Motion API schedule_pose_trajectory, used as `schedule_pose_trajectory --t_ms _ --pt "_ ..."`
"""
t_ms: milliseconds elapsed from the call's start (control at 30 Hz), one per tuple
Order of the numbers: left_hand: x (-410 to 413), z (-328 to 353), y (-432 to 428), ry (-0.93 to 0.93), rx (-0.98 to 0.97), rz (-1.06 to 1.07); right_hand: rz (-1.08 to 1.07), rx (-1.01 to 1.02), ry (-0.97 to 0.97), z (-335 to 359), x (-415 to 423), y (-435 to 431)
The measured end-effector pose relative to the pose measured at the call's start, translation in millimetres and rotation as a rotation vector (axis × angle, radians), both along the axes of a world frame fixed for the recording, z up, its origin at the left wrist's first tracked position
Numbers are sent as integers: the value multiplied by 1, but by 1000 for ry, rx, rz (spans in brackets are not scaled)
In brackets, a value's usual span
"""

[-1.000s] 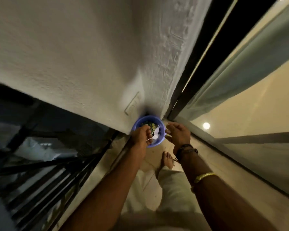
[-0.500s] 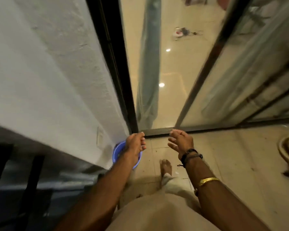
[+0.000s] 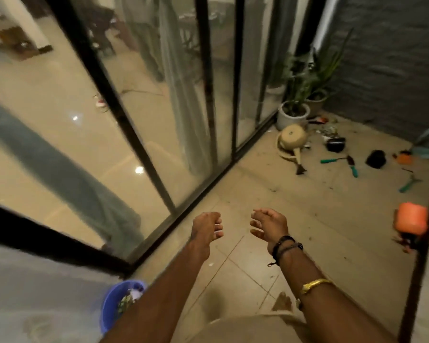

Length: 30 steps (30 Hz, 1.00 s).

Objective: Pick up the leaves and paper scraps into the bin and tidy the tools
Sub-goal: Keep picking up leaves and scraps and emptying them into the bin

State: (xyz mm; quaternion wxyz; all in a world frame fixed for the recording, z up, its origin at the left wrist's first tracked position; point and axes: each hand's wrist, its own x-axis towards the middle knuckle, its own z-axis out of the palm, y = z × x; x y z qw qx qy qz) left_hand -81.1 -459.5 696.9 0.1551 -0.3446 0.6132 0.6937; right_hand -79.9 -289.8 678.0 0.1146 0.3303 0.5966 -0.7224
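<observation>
Blue bin (image 3: 109,311) holds green leaves (image 3: 124,300), white scraps (image 3: 135,291); left hand (image 3: 206,227) and right hand (image 3: 270,225) empty, loosely curled.

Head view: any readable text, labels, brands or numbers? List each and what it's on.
No legible text anywhere in this frame.
Blue bin: no print shows on its wall.
Orange container: blurred, no label can be read.
Cream watering can: too small and blurred to show any marking.
Green-handled tools: too small to show any brand.
</observation>
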Motion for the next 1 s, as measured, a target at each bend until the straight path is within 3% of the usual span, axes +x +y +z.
schedule_pose_trajectory --t_ms 500,1000 --pt "-160 10 347 -28 89 -418 -472 -33 43 15 -102 312" --pt "-423 4 569 -57 144 -654 -735 -4 41 30 -330 507"
